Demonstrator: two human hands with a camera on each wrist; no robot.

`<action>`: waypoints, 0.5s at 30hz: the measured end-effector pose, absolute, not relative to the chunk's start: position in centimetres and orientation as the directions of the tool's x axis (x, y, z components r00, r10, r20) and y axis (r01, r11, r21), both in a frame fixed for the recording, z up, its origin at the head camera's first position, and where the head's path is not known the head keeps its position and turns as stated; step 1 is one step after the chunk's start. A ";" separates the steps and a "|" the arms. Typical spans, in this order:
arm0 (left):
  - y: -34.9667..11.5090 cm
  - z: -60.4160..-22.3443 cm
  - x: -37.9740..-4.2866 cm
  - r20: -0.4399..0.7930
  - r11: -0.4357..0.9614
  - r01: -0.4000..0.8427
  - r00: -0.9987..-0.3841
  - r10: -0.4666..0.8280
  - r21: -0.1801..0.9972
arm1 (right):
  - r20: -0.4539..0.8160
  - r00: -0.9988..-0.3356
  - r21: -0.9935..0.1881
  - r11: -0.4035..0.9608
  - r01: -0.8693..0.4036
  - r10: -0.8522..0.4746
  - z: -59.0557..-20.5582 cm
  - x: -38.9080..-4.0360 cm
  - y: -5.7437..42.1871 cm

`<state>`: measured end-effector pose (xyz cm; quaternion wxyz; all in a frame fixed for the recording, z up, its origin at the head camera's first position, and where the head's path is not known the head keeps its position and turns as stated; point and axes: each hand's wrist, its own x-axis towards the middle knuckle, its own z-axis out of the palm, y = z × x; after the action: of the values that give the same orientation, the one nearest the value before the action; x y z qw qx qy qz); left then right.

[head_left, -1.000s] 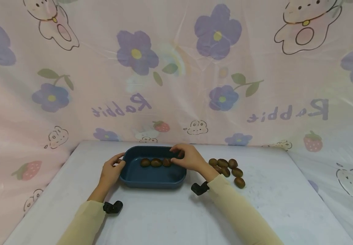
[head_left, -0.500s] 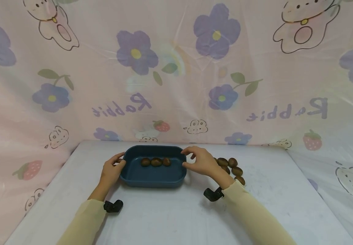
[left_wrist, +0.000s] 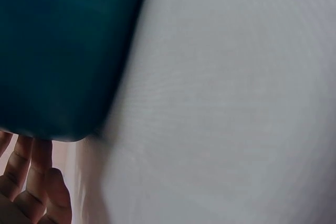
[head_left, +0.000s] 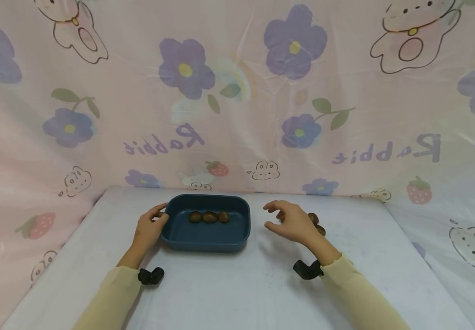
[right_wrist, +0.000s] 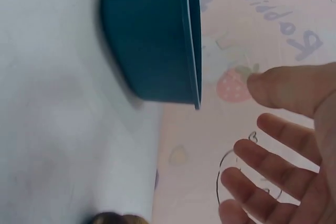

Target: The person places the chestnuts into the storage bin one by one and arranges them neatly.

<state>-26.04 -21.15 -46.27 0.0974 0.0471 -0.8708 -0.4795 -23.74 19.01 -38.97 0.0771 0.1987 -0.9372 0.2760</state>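
A dark blue rectangular tray stands on the table, with three brown chestnuts in a row inside it. My left hand is at the tray's left end, fingertips and thumb touching its outer wall and rim. In the left wrist view, its fingers reach straight up to the tray wall. My right hand hovers to the right of the tray, fingers parted and loosely bent, holding nothing. Behind it more chestnuts show, partly hidden by the hand; a bit of them appears low in the right wrist view.
A white cloth covers the table. Directly behind its back edge hangs a pale pink curtain printed with flowers and rabbits. A small black wrist camera sits on the left wrist and another camera on the right.
My right hand has left the row of chestnuts and moved right, out over the tray's right rim toward the loose chestnuts. The left hand has stayed at the tray.
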 end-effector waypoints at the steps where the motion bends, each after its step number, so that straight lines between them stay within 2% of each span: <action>1: -21.2 -46.2 -26.1 0.124 0.536 0.011 -0.977 -0.175 0.844 | 0.249 -0.913 -0.489 0.772 -0.407 -0.324 -39.0 -23.6 19.3; 15: -21.3 -46.2 -26.1 0.118 0.543 0.007 -0.978 -0.169 0.840 | 0.223 -0.934 -0.533 0.768 -0.356 -0.278 -39.0 -22.4 22.8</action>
<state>-26.10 -21.33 -46.23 0.0928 0.0464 -0.8735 -0.4757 -22.44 22.82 -38.98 0.0658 0.1690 -0.9378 0.2960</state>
